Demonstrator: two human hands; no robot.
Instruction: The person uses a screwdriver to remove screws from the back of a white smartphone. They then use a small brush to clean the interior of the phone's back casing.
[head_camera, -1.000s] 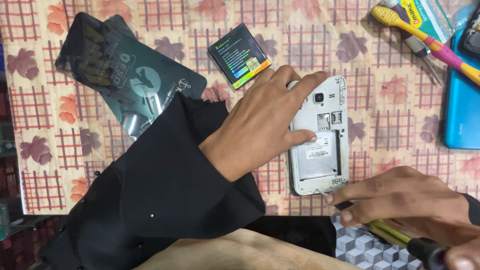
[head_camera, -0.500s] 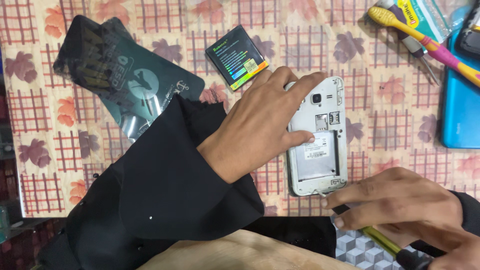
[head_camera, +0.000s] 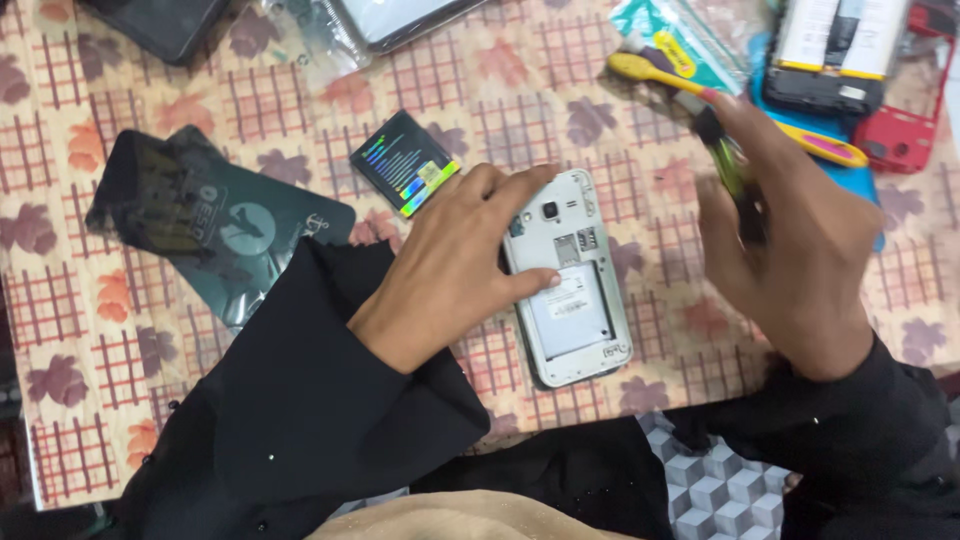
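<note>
A white phone (head_camera: 575, 290) lies face down on the patterned tablecloth with its back cover off and its battery bay bare. My left hand (head_camera: 455, 265) rests on the phone's left edge, thumb pressed on the bay, holding it still. My right hand (head_camera: 790, 240) hovers to the right of the phone, closed around a screwdriver (head_camera: 728, 165) with a yellow-green handle and dark shaft. A black phone battery (head_camera: 405, 163) lies just up and left of the phone.
A dark plastic pouch (head_camera: 215, 225) lies at the left. A yellow toothbrush-like tool (head_camera: 735, 105), a teal packet (head_camera: 672, 40), a blue phone case (head_camera: 770, 90), another opened phone (head_camera: 825, 45) and a red frame (head_camera: 900, 135) crowd the upper right. A dark device (head_camera: 400, 20) sits at the top.
My right hand has come up from the near table edge to beside the phone, bringing the screwdriver. The camera view has tilted, showing more of the far table. My left hand stays on the phone.
</note>
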